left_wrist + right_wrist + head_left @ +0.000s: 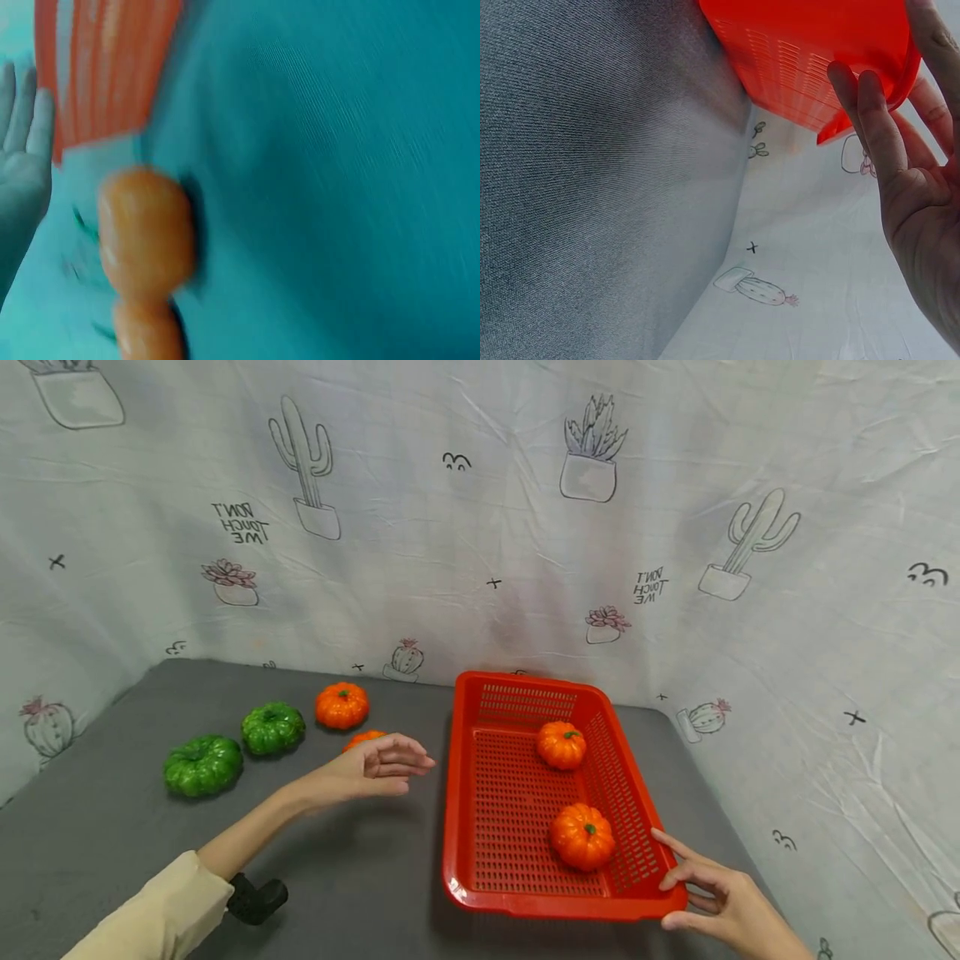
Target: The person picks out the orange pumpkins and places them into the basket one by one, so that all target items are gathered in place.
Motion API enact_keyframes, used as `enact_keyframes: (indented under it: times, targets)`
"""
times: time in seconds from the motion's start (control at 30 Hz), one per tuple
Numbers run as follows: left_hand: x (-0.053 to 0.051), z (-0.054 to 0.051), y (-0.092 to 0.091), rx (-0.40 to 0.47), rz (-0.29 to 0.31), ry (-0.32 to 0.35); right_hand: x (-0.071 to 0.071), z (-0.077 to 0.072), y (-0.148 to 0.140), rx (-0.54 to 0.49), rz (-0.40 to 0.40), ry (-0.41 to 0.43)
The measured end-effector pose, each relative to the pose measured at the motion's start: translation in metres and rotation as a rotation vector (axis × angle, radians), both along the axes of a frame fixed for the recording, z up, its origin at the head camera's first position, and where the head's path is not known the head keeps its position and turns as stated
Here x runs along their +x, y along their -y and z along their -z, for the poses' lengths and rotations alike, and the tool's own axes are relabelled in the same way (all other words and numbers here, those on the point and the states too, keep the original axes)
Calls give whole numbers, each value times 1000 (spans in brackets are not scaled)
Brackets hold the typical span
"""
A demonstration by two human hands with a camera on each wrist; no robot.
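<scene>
My left hand [375, 768] hovers above the table with its fingers extended, holding nothing. It partly covers an orange toy pumpkin [363, 739] and points toward the red plastic basket [517, 906]. At the basket's near right corner, my right hand [712, 893] holds the rim between thumb and fingers; in the right wrist view fingertips [871, 84] lie against the outer wall. Two orange pumpkins [561, 745] rest inside the basket, toward its right side. Blurred in the left wrist view, orange pumpkins [146, 232] lie close to the basket.
Another orange pumpkin [342, 706] lies at the back of the grey table [360, 877]. Two green pumpkins [202, 766] sit at the left. A white cloth [465, 543] printed with cacti hangs behind and at the sides. A black strap piece [257, 899] is by the left sleeve.
</scene>
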State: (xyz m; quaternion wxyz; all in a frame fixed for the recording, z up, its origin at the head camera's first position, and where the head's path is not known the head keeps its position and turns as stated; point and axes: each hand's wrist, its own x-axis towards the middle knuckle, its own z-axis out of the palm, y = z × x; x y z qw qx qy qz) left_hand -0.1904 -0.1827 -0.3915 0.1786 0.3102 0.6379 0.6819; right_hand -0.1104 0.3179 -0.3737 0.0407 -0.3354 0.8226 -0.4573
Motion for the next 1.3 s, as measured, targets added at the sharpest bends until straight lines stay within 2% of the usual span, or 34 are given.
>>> enact_keyframes:
  times: [0.1,0.27,0.33,0.43,0.57,0.73,0.83,0.93,1.13,1.3]
  targets:
    - [-4,8,24,16,-7,-41,1,-1,0,11,16,0]
    - [-7,17,49,37,-142,-101,1,-1,1,28,31,34]
    - [-8,21,55,47,-177,-105,0,-1,0,33,35,50]
    - [-11,29,60,50,-200,-97,0,-2,0,37,41,49]
    - [-15,39,61,-15,-248,-93,0,-1,0,27,26,20]
    - [-19,43,59,-110,-378,-143,0,0,1,1,7,15]
    - [-22,43,59,-145,-429,-161,-1,0,1,-12,-2,16]
    - [-28,45,60,-181,-423,-126,-2,2,1,-37,-27,1]
    - [-38,49,58,-254,-340,-27,-1,3,0,-54,-41,15]
    - [-48,48,52,-315,-297,-2,-2,4,0,-59,-41,6]
